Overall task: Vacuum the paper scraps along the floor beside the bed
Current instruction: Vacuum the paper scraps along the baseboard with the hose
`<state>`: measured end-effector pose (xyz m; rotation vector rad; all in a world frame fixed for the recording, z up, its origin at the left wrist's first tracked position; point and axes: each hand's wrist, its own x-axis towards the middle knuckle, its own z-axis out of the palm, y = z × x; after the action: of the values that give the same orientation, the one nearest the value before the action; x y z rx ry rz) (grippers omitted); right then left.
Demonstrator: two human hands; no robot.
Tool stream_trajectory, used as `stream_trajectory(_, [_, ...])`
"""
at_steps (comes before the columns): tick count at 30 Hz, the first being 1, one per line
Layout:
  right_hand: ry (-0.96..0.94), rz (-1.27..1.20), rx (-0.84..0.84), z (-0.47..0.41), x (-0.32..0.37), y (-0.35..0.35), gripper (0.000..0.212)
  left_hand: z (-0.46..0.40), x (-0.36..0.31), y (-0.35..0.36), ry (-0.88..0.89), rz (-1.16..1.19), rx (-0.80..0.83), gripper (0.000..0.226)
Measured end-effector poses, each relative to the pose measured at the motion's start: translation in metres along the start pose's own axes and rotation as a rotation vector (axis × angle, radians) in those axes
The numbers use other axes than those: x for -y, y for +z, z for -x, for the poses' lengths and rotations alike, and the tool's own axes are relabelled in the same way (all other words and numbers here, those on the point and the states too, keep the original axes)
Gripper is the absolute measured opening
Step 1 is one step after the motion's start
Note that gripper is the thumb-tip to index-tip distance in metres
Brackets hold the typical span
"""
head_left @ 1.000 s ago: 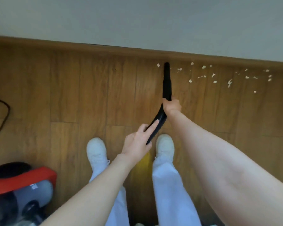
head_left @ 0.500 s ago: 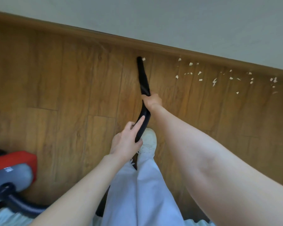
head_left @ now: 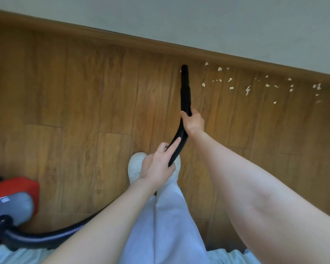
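Hands first: my right hand (head_left: pixel 193 121) is clenched around the black vacuum hose (head_left: pixel 180 137) where its ribbed part meets the rigid nozzle (head_left: pixel 185 86), and my left hand (head_left: pixel 156 166) grips the same hose lower down, index finger laid straight along the ribs. The hose curves up from the left hand through the right, and the nozzle runs on from there toward the wooden baseboard (head_left: pixel 122 38), its tip near the board, though I cannot tell if it touches the wood floor (head_left: pixel 80 103).

The paper scraps (head_left: pixel 248 89) lie scattered on the floor to the right of the nozzle tip, in a loose band along the baseboard running out to the right edge of view. The nearest bits sit just beside the tip; none are under it that I can see. All of them lie beyond and to the right of my right hand, well apart from my left.

The red and grey vacuum body (head_left: pixel 10 197) sits at lower left, hose trailing from it under my left forearm. One white shoe (head_left: pixel 136 164) shows below the left hand.
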<state>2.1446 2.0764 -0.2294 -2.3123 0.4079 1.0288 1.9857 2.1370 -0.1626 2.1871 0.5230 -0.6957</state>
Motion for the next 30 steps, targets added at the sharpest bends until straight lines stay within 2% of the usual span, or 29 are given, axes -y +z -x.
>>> stream_trajectory(5, [0.035,0.044,-0.039,0.001,-0.029,-0.026,0.06,-0.001,-0.013,0.026,0.028,-0.059,0.043,0.076])
stream_trajectory(12, [-0.01,0.147,0.123,0.02,-0.024,0.018,0.075,0.021,0.015,0.02,-0.081,0.025,0.077,0.077])
stream_trajectory(19, [-0.097,0.24,0.145,0.025,-0.006,0.04,0.064,0.022,0.025,0.006,-0.097,0.072,0.058,0.076])
stream_trajectory(22, [-0.046,0.239,0.066,0.02,-0.016,0.022,0.062,0.01,0.011,0.014,-0.026,0.0,0.097,0.076])
stream_trajectory(30, [0.232,-0.081,-0.06,0.007,-0.087,-0.048,0.065,-0.014,-0.024,0.042,0.176,-0.212,0.25,0.077])
